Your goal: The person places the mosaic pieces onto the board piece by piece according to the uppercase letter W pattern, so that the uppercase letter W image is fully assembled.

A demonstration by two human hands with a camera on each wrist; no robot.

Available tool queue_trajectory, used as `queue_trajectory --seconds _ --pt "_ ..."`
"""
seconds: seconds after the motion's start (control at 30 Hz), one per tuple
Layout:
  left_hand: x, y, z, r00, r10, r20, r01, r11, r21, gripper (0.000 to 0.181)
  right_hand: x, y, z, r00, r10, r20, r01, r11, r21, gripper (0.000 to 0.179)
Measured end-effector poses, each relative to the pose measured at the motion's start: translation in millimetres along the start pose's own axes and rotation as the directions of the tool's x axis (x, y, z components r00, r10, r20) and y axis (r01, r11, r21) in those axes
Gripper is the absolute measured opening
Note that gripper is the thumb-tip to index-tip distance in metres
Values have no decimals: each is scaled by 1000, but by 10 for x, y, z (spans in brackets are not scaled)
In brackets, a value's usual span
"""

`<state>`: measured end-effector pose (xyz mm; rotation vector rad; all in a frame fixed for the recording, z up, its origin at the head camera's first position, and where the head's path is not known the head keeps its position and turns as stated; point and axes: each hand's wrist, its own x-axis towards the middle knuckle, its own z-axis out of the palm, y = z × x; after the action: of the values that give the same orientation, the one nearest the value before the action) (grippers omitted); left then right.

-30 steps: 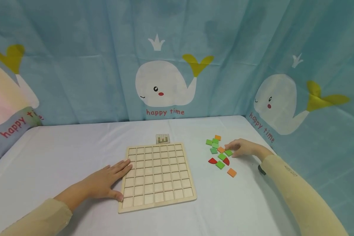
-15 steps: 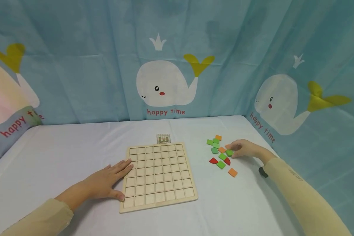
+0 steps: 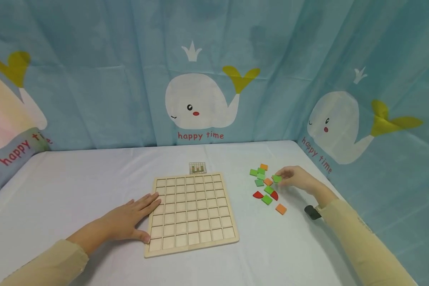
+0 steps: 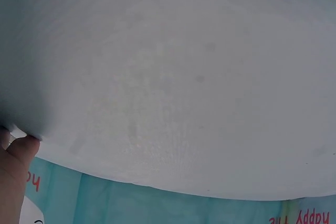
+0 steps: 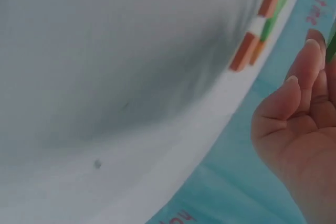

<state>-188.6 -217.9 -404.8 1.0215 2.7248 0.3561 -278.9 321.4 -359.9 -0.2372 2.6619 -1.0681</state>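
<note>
My left hand (image 3: 126,218) lies with extended fingers on the left edge of a wooden grid board (image 3: 193,215); only a bit of that hand shows in the left wrist view. To the board's right, my right hand (image 3: 297,179) pinches a green square tile (image 3: 277,178) between thumb and fingers, seemingly just over the table. Beside it lie scattered tiles: green squares such as the green tile (image 3: 267,200), an orange tile (image 3: 281,209), and red rounded pieces such as the red piece (image 3: 258,195). The right wrist view shows the curled fingers (image 5: 307,69), with the held tile mostly cut off.
A small card printed with a grid pattern (image 3: 198,168) sits behind the board's far edge. White cloth (image 3: 93,182) covers the table. A blue curtain with whale prints (image 3: 136,99) stands along the back and right sides. A dark band (image 3: 312,212) is at the right wrist.
My right hand has gripped the green square tile and raised it slightly, away from the pile's near part. The left hand and board have stayed in place.
</note>
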Motion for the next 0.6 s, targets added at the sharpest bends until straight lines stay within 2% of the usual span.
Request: queue_trajectory --seconds 0.3,0.43,0.6 --pt "0 -19 3 1000 1 -4 -1 1000 14 108 -62 -278 164 1000 -19 -11 20 982 188 41" --pt "-5 -19 6 1000 3 -6 -3 1000 12 108 -50 -402 252 1000 -1 -28 6 980 199 41" --pt "-2 -21 18 1000 2 -1 -2 1000 9 108 -50 -502 344 999 -15 -44 24 976 216 42"
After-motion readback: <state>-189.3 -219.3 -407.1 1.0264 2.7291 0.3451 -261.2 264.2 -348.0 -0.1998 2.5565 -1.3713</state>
